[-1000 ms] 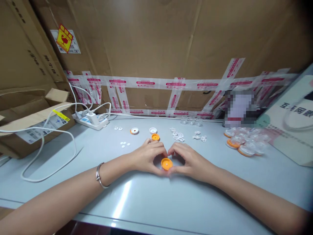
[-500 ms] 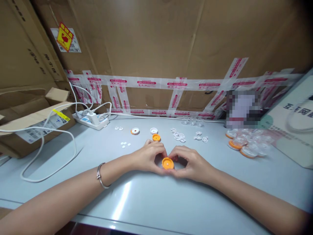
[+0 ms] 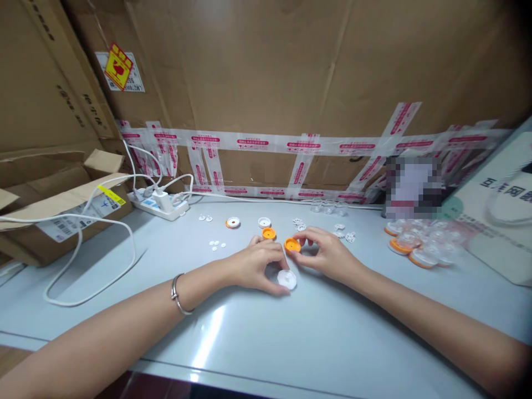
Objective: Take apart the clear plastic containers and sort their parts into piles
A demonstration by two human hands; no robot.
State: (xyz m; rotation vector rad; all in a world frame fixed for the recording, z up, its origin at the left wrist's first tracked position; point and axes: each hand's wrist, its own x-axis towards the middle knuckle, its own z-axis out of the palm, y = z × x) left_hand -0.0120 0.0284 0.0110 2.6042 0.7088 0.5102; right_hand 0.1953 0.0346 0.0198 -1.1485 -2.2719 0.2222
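The right hand (image 3: pixel 328 256) pinched an orange cap (image 3: pixel 292 244) by its rim between thumb and forefinger, the other fingers loosely curled. Gripping the edge seemingly left the cap's face free. I could not tell whether it rested on the table (image 3: pixel 291 343) or hung just above it.

The left hand (image 3: pixel 256 265), a bracelet (image 3: pixel 178 293) on its wrist, was curled with thumb and fingertip closed on a white disc (image 3: pixel 287 279). The disc lay flat near the table's middle, probably pinned so it would not slide.

Just beyond the hands lay a spare cap (image 3: pixel 269 233) and small white bits (image 3: pixel 217 244), grouped by kind within easy reach. A pile (image 3: pixel 419 246) of orange-and-clear pieces sat toward the right edge, well apart from the loose ones. A power strip (image 3: pixel 160 204) lay at the far left corner, out of the way.
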